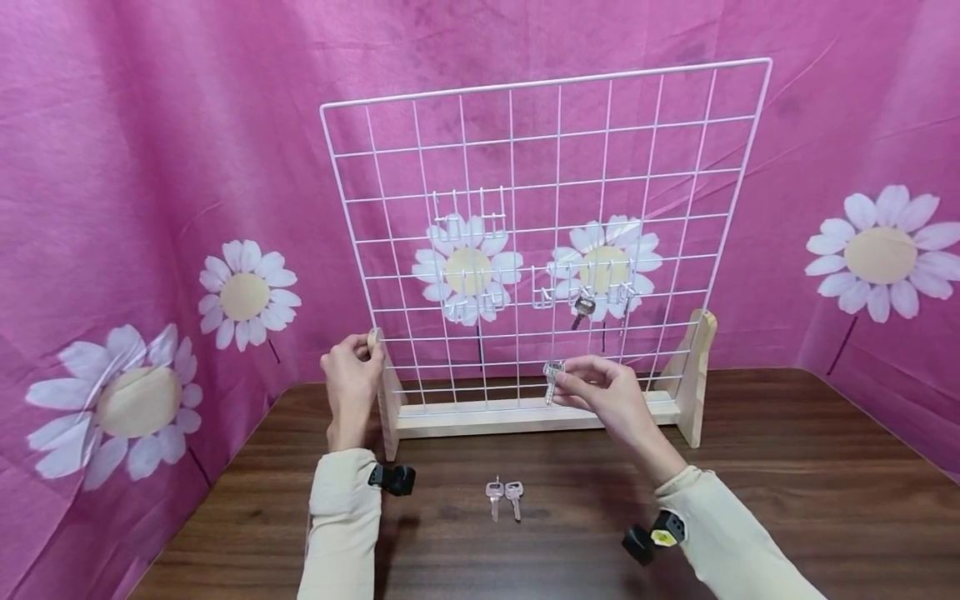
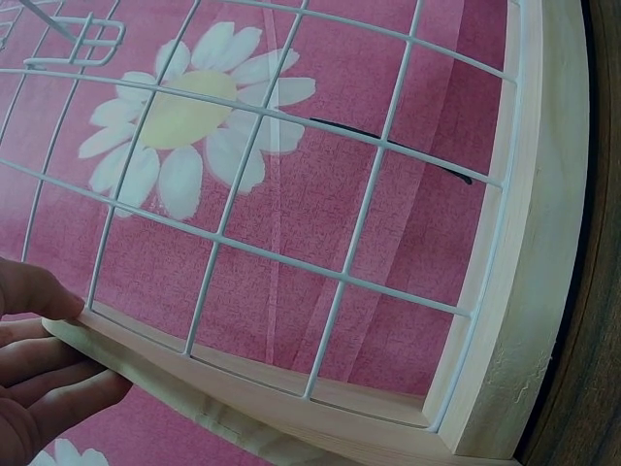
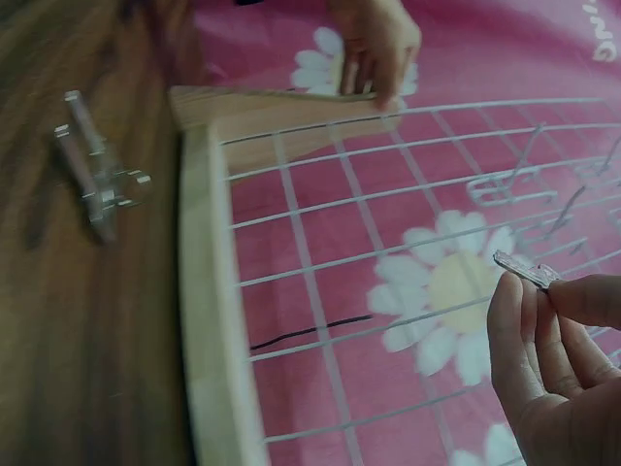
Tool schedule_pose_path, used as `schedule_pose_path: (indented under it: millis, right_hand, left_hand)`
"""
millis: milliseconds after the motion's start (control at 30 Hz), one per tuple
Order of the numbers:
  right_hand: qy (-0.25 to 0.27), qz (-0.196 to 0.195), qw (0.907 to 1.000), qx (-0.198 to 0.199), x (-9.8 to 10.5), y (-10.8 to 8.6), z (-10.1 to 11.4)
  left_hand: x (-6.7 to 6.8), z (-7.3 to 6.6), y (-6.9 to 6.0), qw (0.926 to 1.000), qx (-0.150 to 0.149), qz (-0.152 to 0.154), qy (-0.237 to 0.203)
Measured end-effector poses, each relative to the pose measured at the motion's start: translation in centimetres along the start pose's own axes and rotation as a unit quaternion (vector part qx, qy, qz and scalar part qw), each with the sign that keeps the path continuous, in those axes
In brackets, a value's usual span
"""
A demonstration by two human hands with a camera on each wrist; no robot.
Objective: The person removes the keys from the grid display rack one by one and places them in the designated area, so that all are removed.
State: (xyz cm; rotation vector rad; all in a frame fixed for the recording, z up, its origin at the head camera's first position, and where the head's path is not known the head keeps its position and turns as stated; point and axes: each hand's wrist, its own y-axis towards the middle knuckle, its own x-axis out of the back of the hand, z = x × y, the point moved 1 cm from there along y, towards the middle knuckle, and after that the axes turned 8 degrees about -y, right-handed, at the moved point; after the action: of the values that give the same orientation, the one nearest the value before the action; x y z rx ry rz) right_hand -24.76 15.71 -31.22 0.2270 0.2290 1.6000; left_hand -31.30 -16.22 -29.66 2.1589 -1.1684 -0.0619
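My right hand (image 1: 606,390) pinches a silver key (image 1: 552,382) between thumb and fingers, in front of the lower part of a white wire grid (image 1: 536,242). In the right wrist view that key (image 3: 524,269) shows edge-on at the fingertips. My left hand (image 1: 352,375) grips the top of the wooden stand's left upright (image 1: 386,400); the left wrist view shows thumb and fingers on either side of the wood. A key (image 1: 583,311) hangs from a hook on the grid. Two more keys (image 1: 513,500) lie side by side on the table.
White wire hooks (image 1: 468,225) sit on the grid in an upper group, with more hooks (image 1: 551,296) lower down. The stand's right upright (image 1: 697,379) rests on the brown wood table (image 1: 247,517). A pink cloth (image 1: 187,83) with daisies hangs behind.
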Motion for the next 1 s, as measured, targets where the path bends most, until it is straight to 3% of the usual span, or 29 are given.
schedule_pose_path:
  millis: [233, 467, 733, 1000]
  right_hand:
    - [0.022, 0.037, 0.9982, -0.041, 0.4, -0.9, -2.1]
    - [0.002, 0.065, 0.9947, -0.079, 0.5, -1.8, -3.9]
    - [-0.036, 0.158, 0.9748, -0.153, 0.1, -2.7, -6.3]
    - [-0.104, 0.184, 0.9582, -0.193, -1.2, -3.4, -7.6]
  left_hand:
    - [0.0, -0.2, 0.0, 1.0000, 0.001, -0.002, -0.003]
    - [0.0, -0.2, -0.1, 1.0000, 0.000, 0.003, 0.000]
    - [-0.2, -0.2, -0.1, 1.0000, -0.003, 0.004, -0.002]
    - [0.0, 0.0, -0.1, 0.9999, -0.009, 0.002, -0.007]
